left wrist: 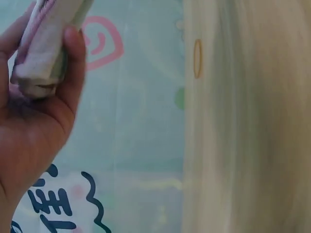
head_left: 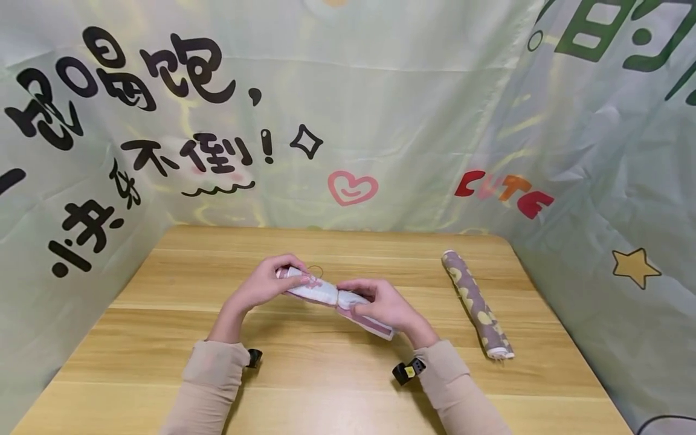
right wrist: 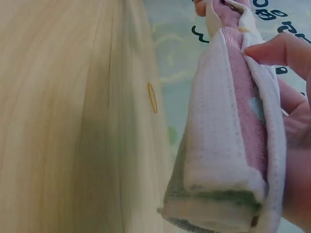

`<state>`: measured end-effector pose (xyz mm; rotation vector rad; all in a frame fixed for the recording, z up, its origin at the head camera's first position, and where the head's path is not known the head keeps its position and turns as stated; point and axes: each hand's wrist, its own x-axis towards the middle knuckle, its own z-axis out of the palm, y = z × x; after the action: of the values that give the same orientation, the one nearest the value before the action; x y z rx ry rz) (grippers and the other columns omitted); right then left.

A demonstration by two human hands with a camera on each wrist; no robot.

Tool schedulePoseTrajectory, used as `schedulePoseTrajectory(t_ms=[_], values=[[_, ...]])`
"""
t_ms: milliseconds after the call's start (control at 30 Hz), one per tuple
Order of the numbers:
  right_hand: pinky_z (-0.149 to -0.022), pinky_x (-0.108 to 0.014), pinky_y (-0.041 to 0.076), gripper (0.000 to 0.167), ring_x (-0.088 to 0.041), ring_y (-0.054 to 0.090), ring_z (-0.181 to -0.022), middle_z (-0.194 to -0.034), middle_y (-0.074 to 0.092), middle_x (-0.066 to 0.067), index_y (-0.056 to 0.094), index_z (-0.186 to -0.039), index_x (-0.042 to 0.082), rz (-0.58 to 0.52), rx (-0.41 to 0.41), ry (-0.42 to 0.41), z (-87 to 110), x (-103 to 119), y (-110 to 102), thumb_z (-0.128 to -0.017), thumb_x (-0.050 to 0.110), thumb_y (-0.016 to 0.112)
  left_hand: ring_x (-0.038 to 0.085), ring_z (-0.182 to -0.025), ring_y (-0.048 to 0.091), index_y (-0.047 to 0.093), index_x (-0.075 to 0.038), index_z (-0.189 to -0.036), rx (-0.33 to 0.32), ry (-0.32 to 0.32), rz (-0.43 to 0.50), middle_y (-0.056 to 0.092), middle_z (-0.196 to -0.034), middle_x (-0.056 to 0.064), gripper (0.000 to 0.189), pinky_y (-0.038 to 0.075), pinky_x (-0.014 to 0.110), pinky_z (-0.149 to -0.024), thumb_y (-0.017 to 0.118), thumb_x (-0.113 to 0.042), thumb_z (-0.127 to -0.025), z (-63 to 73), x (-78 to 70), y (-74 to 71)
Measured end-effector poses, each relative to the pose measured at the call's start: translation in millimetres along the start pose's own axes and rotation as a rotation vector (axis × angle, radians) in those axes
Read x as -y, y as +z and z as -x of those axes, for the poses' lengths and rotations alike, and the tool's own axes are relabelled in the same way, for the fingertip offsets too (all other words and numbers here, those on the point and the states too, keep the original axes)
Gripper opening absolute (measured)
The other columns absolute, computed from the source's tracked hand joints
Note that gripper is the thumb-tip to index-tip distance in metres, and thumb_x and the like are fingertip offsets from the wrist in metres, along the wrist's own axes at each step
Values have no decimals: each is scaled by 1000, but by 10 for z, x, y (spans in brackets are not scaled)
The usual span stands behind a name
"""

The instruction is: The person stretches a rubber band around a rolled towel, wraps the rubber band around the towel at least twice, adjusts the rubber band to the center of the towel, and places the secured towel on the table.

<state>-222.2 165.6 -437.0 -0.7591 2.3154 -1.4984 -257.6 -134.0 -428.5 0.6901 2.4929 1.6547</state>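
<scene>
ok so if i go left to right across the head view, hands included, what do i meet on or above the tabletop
Left hand → thin loose rubber band → right hand → yellow-patterned purple cloth roll

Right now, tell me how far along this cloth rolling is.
Looks done: the purple cloth lies rolled on the table. In hand: the pink-and-white roll, held by the left hand and right hand, with what looks like a thin band round its middle. Left, probably: banding the purple cloth, which shows no band, while a thin loop lies loose.
</scene>
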Motion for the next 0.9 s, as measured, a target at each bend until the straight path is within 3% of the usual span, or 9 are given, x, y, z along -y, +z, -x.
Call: schedulePoseTrajectory(t_ms=[100,200,300,433,600,733,900], values=[[-96,-35,50,54,-23,61,-113,-137,63,-12,57,-148,8,74,85,-16,-6,2,-7,-94,9,65,29,-91,62,77,-14,-101,-42,-12,46,69,-107,10,12,57,31,-70,81,-22,-93,48,37,-91],[-98,-40,49,57,-25,59,-116,-140,60,-15,50,-154,7,96,114,-9,-19,-15,-19,-99,15,64,22,-86,62,75,-7,-102,-146,-8,96,69,-105,9,14,56,27,-65,80,-16,-93,84,85,-240],[-99,-45,51,53,-27,61,-117,-138,62,-18,51,-152,7,24,11,9,-80,-27,-43,-103,20,65,16,-82,60,74,-2,-104,-266,6,106,69,-103,5,18,54,23,-63,80,-14,-93,98,125,-424],[-93,-42,57,45,-26,65,-110,-131,65,-19,61,-143,7,-138,-237,4,-323,-26,-91,-100,17,71,10,-85,60,74,-1,-110,-400,15,62,69,-107,0,26,53,19,-66,81,-19,-93,63,192,-628],[-91,-30,59,39,-26,67,-112,-130,63,-19,67,-135,1,-276,-464,1,-798,-71,-83,-97,8,74,10,-94,57,74,0,-116,-513,-52,-4,68,-118,11,34,48,15,-73,80,-26,-95,-41,376,-811],[-89,-36,61,35,-29,70,-108,-129,65,-21,70,-131,0,-225,-508,46,-1204,-81,14,-96,3,73,18,-108,57,72,-1,-122,-551,-145,-80,66,-128,19,40,46,20,-88,77,-32,-97,-160,575,-1002],[-83,-44,61,35,-25,71,-93,-130,67,-21,72,-131,5,-60,-452,94,-1631,-110,178,-97,5,72,30,-120,56,71,0,-124,-555,-225,-171,65,-131,23,39,43,38,-103,74,-31,-99,-262,864,-1266]])
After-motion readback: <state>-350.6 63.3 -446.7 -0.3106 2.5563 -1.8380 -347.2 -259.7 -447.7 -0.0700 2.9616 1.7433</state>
